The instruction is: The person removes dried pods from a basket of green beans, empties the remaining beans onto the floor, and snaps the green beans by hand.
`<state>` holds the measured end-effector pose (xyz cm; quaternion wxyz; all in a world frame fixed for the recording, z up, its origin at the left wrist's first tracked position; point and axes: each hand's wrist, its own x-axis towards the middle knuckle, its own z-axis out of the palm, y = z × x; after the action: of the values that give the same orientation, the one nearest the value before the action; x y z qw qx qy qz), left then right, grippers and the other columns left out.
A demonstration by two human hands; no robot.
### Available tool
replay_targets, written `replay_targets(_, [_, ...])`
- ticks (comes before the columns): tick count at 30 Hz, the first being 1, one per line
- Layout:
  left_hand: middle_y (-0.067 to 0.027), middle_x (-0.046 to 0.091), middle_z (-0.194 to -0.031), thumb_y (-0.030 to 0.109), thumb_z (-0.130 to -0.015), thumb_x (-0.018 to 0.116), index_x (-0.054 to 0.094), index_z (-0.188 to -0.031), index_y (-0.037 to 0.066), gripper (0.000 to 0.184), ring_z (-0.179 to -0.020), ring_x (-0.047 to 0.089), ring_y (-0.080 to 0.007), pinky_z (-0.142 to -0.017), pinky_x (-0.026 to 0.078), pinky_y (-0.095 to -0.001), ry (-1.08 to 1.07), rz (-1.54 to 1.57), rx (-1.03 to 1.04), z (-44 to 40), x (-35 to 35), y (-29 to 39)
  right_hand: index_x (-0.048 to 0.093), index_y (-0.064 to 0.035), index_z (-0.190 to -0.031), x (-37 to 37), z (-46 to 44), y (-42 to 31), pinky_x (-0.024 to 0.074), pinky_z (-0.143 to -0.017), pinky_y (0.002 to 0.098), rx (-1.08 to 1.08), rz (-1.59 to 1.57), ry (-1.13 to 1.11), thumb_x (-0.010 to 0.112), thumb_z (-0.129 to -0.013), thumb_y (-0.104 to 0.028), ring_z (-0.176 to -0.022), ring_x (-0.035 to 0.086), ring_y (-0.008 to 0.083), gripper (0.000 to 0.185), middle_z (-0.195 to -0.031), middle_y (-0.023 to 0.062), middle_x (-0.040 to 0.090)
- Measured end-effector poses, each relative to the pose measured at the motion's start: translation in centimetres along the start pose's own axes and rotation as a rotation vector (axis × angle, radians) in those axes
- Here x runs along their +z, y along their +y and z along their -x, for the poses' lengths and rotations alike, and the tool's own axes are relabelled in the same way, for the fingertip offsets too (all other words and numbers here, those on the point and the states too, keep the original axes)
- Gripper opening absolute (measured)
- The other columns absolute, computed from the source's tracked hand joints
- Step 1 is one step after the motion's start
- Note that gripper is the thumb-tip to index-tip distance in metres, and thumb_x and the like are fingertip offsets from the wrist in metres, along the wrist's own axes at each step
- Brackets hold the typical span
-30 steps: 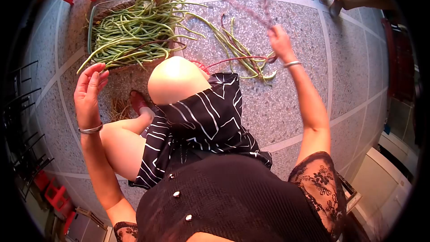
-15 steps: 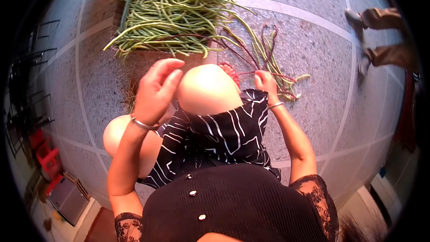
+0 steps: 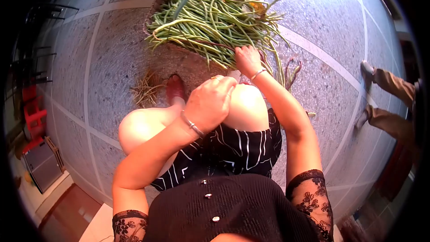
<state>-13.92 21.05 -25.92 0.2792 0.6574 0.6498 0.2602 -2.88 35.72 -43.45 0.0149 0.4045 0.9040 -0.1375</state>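
Observation:
My right hand [image 3: 247, 60] is at the near right edge of a wicker basket [image 3: 156, 6] heaped with long green beans [image 3: 215, 22]. Its fingers are closed around a dark purple long bean [image 3: 217, 44] that stretches left across the heap. Above my right knee, my left hand [image 3: 208, 101] is curled shut, its fingertips turned away from view, so I cannot make out what is in them. More purple and green long beans [image 3: 292, 72] lie on the floor right of the basket, partly hidden behind my right forearm.
A small pile of thin broken stalks [image 3: 145, 90] lies on the speckled floor beside my red shoe [image 3: 175, 87]. At the right stands another person's legs in brown trousers [image 3: 394, 85]. Red plastic stools [image 3: 33, 112] and dark metal-framed furniture [image 3: 49, 11] line the left.
My right hand has moved from the beans on the floor up and left to the basket's edge. My left hand has moved right and closed. The view has shifted.

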Motion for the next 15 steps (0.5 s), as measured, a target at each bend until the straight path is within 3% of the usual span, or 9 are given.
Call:
replay_targets(2, [-0.0145, 0.057, -0.084, 0.008, -0.083, 0.047, 0.056, -0.091, 0.004, 0.012, -0.081, 0.056, -0.0321, -0.073, 0.046, -0.0386, 0.0, -0.025, -0.017, -0.1, 0.0, -0.1, 0.057, -0.0049, -0.087, -0.1, -0.4, -0.1, 0.0456, -0.074, 0.0423, 0.006, 0.049, -0.052, 0.05, -0.075, -0.006, -0.085, 0.054, 0.0325, 0.014, -0.085, 0.0127, 0.058])
replay_targets(5, [-0.014, 0.058, -0.084, 0.008, -0.083, 0.047, 0.056, -0.09, 0.003, 0.013, -0.081, 0.057, -0.0322, -0.073, 0.046, -0.0388, 0.041, -0.02, 0.0, 0.1, -0.2, -0.2, 0.055, -0.0068, -0.089, -1.0, 0.3, 0.1, 0.0456, -0.07, 0.0419, 0.086, -0.227, 0.232, 0.053, -0.079, -0.007, -0.082, 0.055, 0.0336, 0.011, -0.084, 0.0135, 0.058])
replay_targets(8, [-0.0139, 0.058, -0.084, 0.009, -0.083, 0.047, 0.056, -0.09, 0.003, 0.012, -0.08, 0.057, -0.0323, -0.072, 0.046, -0.039, 0.054, -0.036, 0.005, 0.3, -0.5, -0.3, 0.057, -0.0045, -0.092, -4.1, 2.5, 1.3, 0.0442, -0.063, 0.0327, 0.27, -0.58, 0.214, 0.054, -0.085, -0.013, -0.069, 0.057, 0.0245, 0.011, -0.082, 0.0153, 0.06])
replay_targets(10, [-0.0141, 0.058, -0.083, 0.01, -0.083, 0.048, 0.056, -0.089, 0.003, 0.013, -0.08, 0.057, -0.0323, -0.072, 0.047, -0.0391, 0.06, -0.031, 0.006, 0.2, -0.6, -0.4, 0.056, -0.0014, -0.097, -6.3, 4.7, 3.1, 0.0438, -0.064, 0.0345, 0.272, -0.713, 0.268, 0.054, -0.086, -0.016, -0.071, 0.058, 0.0251, 0.019, -0.078, 0.0176, 0.061])
replay_targets(11, [-0.0142, 0.058, -0.083, 0.011, -0.083, 0.048, 0.056, -0.089, 0.003, 0.013, -0.08, 0.057, -0.0323, -0.072, 0.047, -0.0393, 0.066, -0.023, 0.004, 0.3, -0.6, -0.4, 0.058, -0.0014, -0.099, -6.3, 5.8, 5.2, 0.044, -0.066, 0.032, 0.243, -0.726, 0.313, 0.055, -0.086, -0.015, -0.069, 0.055, 0.02, 0.02, -0.078, 0.0136, 0.062])
replay_targets(12, [-0.0144, 0.058, -0.083, 0.011, -0.083, 0.048, 0.056, -0.089, 0.003, 0.013, -0.08, 0.057, -0.0323, -0.072, 0.047, -0.0394, 0.069, -0.015, 0.002, 0.4, -0.6, -0.4, 0.059, -0.0011, -0.096, -7.8, 7.1, 5.7, 0.0414, -0.053, 0.0276, 0.241, -0.782, 0.338, 0.052, -0.088, -0.015, -0.058, 0.052, 0.0148, 0.018, -0.069, 0.0071, 0.059])
replay_targets(14, [-0.0145, 0.058, -0.083, 0.014, -0.083, 0.049, 0.057, -0.088, 0.004, 0.013, -0.08, 0.057, -0.0323, -0.072, 0.047, -0.0395, 0.056, -0.039, -0.013, 0.4, -0.6, -0.5, 0.059, -0.0032, -0.095, -11.2, 10.6, 6.5, 0.0239, -0.04, 0.0181, 0.537, -1.222, 0.176, 0.049, -0.092, -0.016, -0.046, 0.032, 0.0015, 0.017, -0.06, -0.0055, 0.042])
replay_targets(15, [-0.0145, 0.059, -0.083, 0.015, -0.083, 0.05, 0.057, -0.088, 0.004, 0.014, -0.081, 0.057, -0.0322, -0.072, 0.047, -0.0395, 0.045, -0.05, -0.017, 0.4, -0.7, -0.5, 0.058, -0.0038, -0.097, -11.4, 12.3, 7.5, 0.0208, -0.039, 0.0183, 0.539, -1.37, 0.198, 0.048, -0.092, -0.017, -0.044, 0.028, 0.0015, 0.018, -0.058, -0.006, 0.039])
